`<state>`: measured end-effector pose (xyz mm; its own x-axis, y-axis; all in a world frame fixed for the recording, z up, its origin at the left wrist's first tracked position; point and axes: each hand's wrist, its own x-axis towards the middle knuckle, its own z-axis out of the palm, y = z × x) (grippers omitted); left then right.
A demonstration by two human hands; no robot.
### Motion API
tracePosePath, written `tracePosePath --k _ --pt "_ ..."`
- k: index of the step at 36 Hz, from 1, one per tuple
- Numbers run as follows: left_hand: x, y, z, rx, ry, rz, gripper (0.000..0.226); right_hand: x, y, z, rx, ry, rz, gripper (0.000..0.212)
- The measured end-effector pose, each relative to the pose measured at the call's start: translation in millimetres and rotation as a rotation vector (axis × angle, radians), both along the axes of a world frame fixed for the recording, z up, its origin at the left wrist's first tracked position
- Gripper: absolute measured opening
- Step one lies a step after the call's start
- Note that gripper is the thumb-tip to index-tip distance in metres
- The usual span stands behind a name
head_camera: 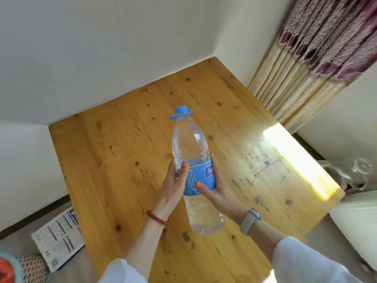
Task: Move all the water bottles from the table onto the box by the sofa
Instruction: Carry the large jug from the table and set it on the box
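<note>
A large clear water bottle (pixel 193 152) with a blue cap and blue label is held tilted above the wooden table (pixel 114 164), its base lifted off the surface. My left hand (pixel 173 186) grips the label's left side, with a red bead bracelet on that wrist. My right hand (pixel 216 188) holds the label's right side and underside; a grey watch is on that wrist. No other bottle shows on the table. A printed cardboard box (pixel 59 240) lies on the floor at the lower left.
White walls meet the table's far and left edges. A patterned curtain (pixel 318 58) hangs at the upper right. A white cushioned seat (pixel 359 225) with an ornate frame stands right of the table. A colourful woven item (pixel 22 268) sits at the bottom left.
</note>
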<state>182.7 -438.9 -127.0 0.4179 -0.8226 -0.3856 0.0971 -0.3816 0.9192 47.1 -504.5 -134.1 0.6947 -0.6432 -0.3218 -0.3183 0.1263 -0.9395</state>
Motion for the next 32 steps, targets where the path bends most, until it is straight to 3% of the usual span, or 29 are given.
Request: tracePosePath --k 5,12,15,19,23,27,32 --pt "-58 14 13 0.016 -0.039 -0.172 0.075 -66 25 10 -0.011 0.014 -0.183 0.094" --pt "-182 29 29 -0.102 0.114 -0.341 0.054 -190 70 31 -0.053 -0.005 -0.432 0.086" --pt "-252 40 35 -0.133 0.041 -0.416 0.058 -260 100 45 -0.097 0.023 -0.542 0.073" --pt "-358 60 44 -0.155 0.039 -0.554 0.063 -363 150 55 -0.123 0.068 -0.663 0.083" --pt "-468 93 56 -0.167 0.04 -0.773 0.077 -469 216 64 -0.142 0.172 -0.877 0.078" --pt "-577 129 59 -0.176 0.028 -1.037 0.057 -563 283 70 -0.137 0.223 -1.089 0.079" --pt "-697 172 64 -0.195 0.081 -1.298 0.063 -655 359 70 -0.125 0.269 -1.36 0.081"
